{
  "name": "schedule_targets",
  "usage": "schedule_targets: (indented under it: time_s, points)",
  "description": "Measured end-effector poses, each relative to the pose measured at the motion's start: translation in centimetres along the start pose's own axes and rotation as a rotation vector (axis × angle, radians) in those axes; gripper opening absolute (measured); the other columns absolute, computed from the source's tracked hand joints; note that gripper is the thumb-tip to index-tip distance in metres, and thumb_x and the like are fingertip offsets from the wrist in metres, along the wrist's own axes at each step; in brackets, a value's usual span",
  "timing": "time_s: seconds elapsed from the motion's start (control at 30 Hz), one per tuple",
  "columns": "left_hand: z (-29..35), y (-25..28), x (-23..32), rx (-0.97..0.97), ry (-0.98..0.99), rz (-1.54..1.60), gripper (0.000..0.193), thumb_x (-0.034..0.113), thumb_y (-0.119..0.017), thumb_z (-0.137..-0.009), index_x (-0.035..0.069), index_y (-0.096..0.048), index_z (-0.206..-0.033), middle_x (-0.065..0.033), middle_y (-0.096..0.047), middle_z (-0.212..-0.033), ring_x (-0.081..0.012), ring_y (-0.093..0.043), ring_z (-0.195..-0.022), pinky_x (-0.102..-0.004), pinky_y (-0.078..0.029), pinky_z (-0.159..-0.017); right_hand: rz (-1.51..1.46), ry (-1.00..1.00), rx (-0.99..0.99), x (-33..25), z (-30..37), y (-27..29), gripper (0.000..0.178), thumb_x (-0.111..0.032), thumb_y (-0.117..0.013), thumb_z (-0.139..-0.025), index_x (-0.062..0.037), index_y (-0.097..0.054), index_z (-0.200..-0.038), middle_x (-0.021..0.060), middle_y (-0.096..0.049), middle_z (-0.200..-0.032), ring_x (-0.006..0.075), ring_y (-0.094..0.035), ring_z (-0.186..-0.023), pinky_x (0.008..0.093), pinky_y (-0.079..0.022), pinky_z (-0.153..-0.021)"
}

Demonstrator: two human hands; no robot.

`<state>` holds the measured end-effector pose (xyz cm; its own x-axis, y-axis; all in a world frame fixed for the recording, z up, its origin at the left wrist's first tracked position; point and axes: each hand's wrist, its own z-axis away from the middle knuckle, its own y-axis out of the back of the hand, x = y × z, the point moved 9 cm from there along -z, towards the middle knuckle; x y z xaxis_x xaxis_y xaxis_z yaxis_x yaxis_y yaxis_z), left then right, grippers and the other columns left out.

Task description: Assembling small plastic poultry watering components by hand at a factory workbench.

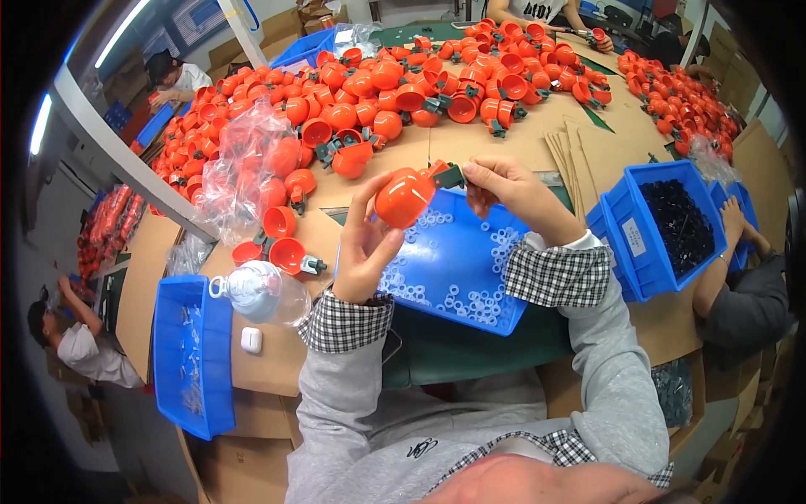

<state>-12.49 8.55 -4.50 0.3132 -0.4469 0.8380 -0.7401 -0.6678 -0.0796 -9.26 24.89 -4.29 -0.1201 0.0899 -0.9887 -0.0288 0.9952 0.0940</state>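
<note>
My left hand [363, 252] holds a glossy orange plastic cup [405, 199] between its fingers and thumb, tilted on its side. A dark green fitting [449, 177] sticks out from the cup toward the right. At the end of that fitting, my right hand [514, 193] has its thumb and fingers pinched together; whatever is between the tips is too small to make out. Both hands are over a shallow blue tray [445, 260], where many small translucent white rings [407, 290] lie scattered.
A large heap of orange cups [361, 88] with fittings covers the far table. To the left stand a clear plastic bottle [273, 294], a white case [251, 339] and a blue bin [220, 370]. On the right, a blue bin [634, 252] holds black parts. Other people work around the table.
</note>
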Motion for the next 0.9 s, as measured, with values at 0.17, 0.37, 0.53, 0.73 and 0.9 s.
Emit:
schedule_targets:
  time_s: [0.17,0.37,0.53,0.73,0.9]
  points:
    - [0.3,1.6,-2.9,0.134,0.333,0.423,0.063,0.045,-0.04,-0.09,0.001,-0.031,-0.134,-0.0222,-0.052,-0.117,-0.0289,-0.059,-0.1,-0.0337,-0.052,-0.078,0.21,0.203,0.125,-2.1,0.7,-0.9,0.027,-0.021,-0.051,-0.093,-0.0027,-0.051,-0.074,0.0022,-0.054,-0.063,0.0102,-0.054,-0.058,0.0244,-0.042,-0.052]
    - [2.1,2.4,-5.7,-0.018,0.67,0.169,0.053,0.045,-0.041,-0.094,0.0,-0.043,-0.122,-0.0124,-0.06,-0.081,-0.0142,-0.058,-0.058,-0.0229,-0.047,-0.047,0.868,0.756,0.252,-6.1,3.4,-4.0,0.024,-0.02,-0.053,-0.092,-0.0006,-0.053,-0.077,0.0039,-0.052,-0.061,0.0103,-0.053,-0.055,0.0255,-0.039,-0.047]
    - [-0.1,0.4,0.0,0.055,0.161,0.018,0.063,0.005,-0.056,-0.086,0.001,-0.023,-0.139,-0.0149,-0.05,-0.119,-0.0181,-0.061,-0.089,-0.0246,-0.052,-0.058,-0.36,-0.023,0.101,0.6,0.3,-1.3,0.032,-0.026,-0.048,-0.094,-0.0034,-0.05,-0.072,0.0022,-0.048,-0.057,0.0103,-0.049,-0.049,0.0241,-0.037,-0.042]
    - [1.1,2.8,-3.3,0.327,0.536,0.492,0.051,0.04,-0.039,-0.095,0.0,-0.041,-0.127,-0.0153,-0.06,-0.101,-0.0177,-0.063,-0.076,-0.0268,-0.053,-0.055,0.364,0.447,0.155,-4.3,1.8,-2.2,0.032,-0.025,-0.048,-0.094,-0.0039,-0.05,-0.07,0.0019,-0.049,-0.058,0.0102,-0.047,-0.049,0.0226,-0.037,-0.044]
    - [1.6,2.3,-4.4,0.09,0.567,0.129,0.056,0.049,-0.032,-0.095,-0.001,-0.052,-0.112,-0.0109,-0.061,-0.081,-0.0151,-0.058,-0.058,-0.0267,-0.049,-0.047,0.648,0.627,0.164,-5.5,2.7,-3.6,0.031,-0.024,-0.052,-0.092,-0.0038,-0.053,-0.069,-0.001,-0.047,-0.053,0.0079,-0.046,-0.048,0.0235,-0.035,-0.044]
